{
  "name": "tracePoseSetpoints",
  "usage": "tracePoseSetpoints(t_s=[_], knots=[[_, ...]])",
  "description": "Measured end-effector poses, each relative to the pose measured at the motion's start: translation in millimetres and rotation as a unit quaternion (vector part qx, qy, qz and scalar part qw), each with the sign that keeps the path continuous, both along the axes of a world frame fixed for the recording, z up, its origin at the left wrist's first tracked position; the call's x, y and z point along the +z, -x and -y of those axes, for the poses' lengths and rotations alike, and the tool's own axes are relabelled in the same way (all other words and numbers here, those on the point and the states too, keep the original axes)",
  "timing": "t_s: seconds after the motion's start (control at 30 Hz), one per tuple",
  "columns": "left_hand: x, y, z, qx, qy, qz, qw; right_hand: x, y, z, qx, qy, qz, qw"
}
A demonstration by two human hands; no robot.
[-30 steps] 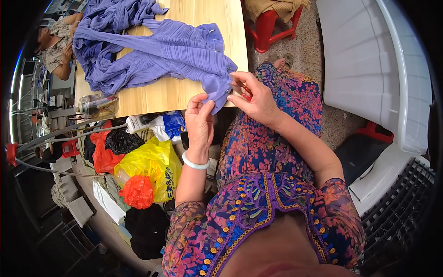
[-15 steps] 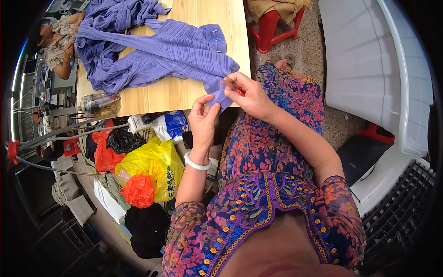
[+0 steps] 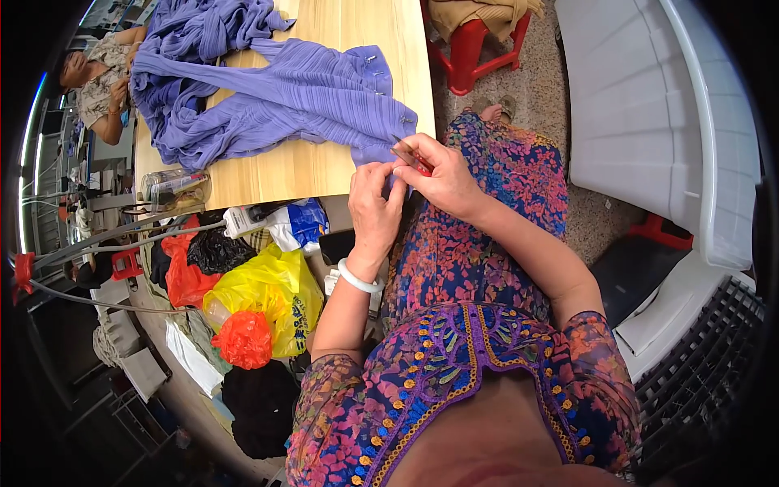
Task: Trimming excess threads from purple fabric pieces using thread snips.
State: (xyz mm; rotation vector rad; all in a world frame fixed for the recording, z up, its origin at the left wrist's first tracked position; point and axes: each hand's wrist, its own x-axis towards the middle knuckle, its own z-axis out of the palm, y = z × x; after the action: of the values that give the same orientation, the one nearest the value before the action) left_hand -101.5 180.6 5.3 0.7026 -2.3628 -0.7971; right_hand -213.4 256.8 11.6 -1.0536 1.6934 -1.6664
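Note:
A purple pleated garment (image 3: 284, 97) spreads over the wooden table, with several small metal pins or clasps along its near right edge. The garment's smooth corner hangs past the table's front edge, between my hands. My left hand (image 3: 375, 209), with a pale bangle at the wrist, is closed in a pinch on this fabric. My right hand (image 3: 445, 174) is closed around a small red-handled metal tool (image 3: 412, 159), whose tip points up and left beside the cloth. Its kind is hard to make out. Both hands touch at the fingertips, partly hiding the fabric there.
The wooden table (image 3: 268, 180) carries a clear jar (image 3: 174, 188) at its left corner. Cables and a white power strip (image 3: 241, 221) hang below. Yellow (image 3: 272, 300) and red bags lie left. A red stool (image 3: 479, 61) stands right of the table. Another person (image 3: 105, 81) sits far left.
My left hand has moved right and up to meet my right hand, and the fabric corner is now mostly covered. My right hand with the tool has barely shifted.

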Motion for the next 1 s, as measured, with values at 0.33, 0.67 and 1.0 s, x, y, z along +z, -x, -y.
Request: tracePoseSetpoints(t_s=[0.33, 0.67, 1.0], knots=[[8, 8, 2, -0.006, 0.015, 0.071, 0.997, -6, 7, 1, 0.015, 0.048, 0.181, 0.982], [17, -10, 3, 0.042, -0.323, -0.021, 0.945, 4, 17, -19, -0.027, -0.025, 0.016, 0.999], [28, -7, -4, 0.050, -0.406, -0.090, 0.908, 15, 4, -35, -0.002, 0.000, -0.223, 0.975]])
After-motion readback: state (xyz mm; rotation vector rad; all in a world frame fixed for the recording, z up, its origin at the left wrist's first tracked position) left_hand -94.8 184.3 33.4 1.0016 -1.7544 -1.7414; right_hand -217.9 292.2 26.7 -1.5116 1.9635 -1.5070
